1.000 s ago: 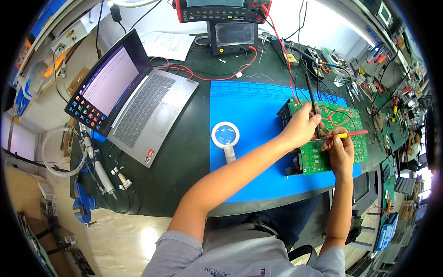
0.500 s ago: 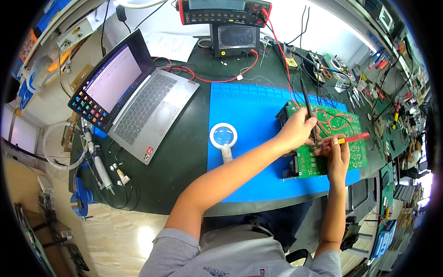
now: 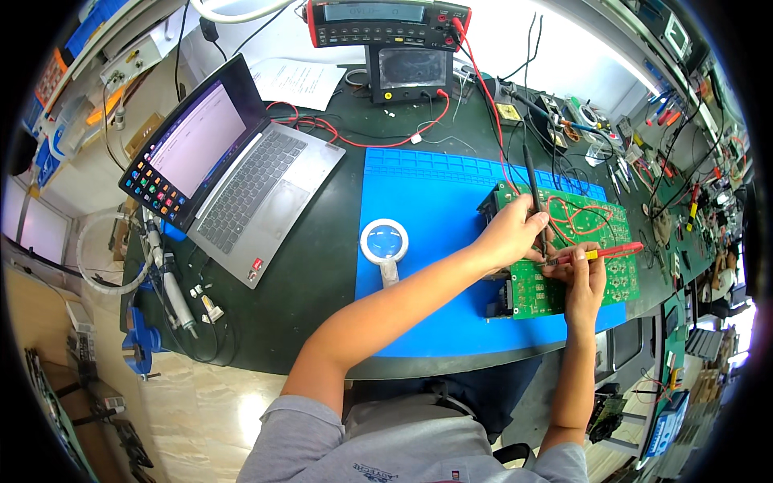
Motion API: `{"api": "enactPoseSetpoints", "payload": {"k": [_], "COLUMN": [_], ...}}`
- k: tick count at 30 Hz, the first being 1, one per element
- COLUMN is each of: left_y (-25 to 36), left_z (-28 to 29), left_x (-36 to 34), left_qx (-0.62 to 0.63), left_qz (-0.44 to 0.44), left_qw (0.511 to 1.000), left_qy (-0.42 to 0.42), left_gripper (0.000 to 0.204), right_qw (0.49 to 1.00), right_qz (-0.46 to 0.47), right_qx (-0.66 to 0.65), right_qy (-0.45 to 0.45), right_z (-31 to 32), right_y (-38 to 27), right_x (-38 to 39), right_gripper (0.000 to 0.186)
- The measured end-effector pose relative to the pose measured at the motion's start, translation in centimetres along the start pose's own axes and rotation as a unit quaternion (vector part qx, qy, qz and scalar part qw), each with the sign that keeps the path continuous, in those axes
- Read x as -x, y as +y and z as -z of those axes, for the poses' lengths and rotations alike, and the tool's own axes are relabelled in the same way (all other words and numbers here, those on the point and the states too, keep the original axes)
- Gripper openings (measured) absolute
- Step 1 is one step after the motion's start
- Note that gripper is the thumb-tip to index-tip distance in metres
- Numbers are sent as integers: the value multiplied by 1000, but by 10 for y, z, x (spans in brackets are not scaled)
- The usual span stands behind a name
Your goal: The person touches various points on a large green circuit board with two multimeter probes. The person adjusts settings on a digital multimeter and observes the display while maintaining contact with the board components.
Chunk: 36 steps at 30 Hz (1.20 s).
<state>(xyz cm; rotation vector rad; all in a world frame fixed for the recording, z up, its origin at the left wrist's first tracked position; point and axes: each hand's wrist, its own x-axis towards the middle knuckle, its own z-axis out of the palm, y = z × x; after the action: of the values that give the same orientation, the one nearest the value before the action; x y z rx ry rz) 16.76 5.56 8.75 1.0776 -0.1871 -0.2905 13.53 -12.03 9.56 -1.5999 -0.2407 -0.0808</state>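
Note:
On the blue mat (image 3: 435, 314) lies a large green circuit board (image 3: 531, 299) with black parts along its left side. My left hand (image 3: 509, 233) is closed around a slim black test probe (image 3: 531, 173), which stands nearly upright over the board. Close beside it, my right hand (image 3: 583, 283) pinches a red test probe (image 3: 622, 250) with a yellow band, held almost level. Both hands rest at the middle of the board; their fingers hide where the probe tips meet it. Red wires (image 3: 568, 217) loop across the board's far half.
A bench multimeter (image 3: 390, 24) sits on a small dark-screened instrument (image 3: 411, 71) at the back. An open laptop (image 3: 250, 193) is on the left. A round magnifier (image 3: 384, 241) lies left of the board. Tools and cables (image 3: 620, 161) crowd the right back.
The view has shifted slightly. My right hand has edged a little left and down with the red probe; my left hand keeps its hold on the black probe at the board.

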Motion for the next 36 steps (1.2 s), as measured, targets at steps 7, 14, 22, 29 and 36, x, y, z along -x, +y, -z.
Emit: {"api": "enactPoseSetpoints", "payload": {"k": [7, 14, 22, 29, 36], "left_y": [-5, -6, -1, -3, 0], "left_z": [4, 3, 0, 3, 2], "left_x": [-4, -4, -3, -2, -1], "left_qx": [3, -20, -21, 1, -10], "left_qz": [2, -15, 7, 4, 29], "left_qw": [1000, 1000, 1000, 1000, 1000], "left_qy": [10, -3, 3, -2, -1], "left_gripper": [22, 23, 23, 24, 19], "right_qw": [996, 999, 999, 999, 998], "right_qz": [-41, -27, 6, -3, 2], "right_qx": [-43, -28, -12, 29, 54], "right_qy": [74, -5, -40, -22, -23], "right_z": [5, 26, 23, 19, 15], "right_y": [-2, -2, -1, -2, -5], "right_x": [-8, -13, -9, -7, -7], "right_gripper": [23, 22, 17, 17, 18]}}
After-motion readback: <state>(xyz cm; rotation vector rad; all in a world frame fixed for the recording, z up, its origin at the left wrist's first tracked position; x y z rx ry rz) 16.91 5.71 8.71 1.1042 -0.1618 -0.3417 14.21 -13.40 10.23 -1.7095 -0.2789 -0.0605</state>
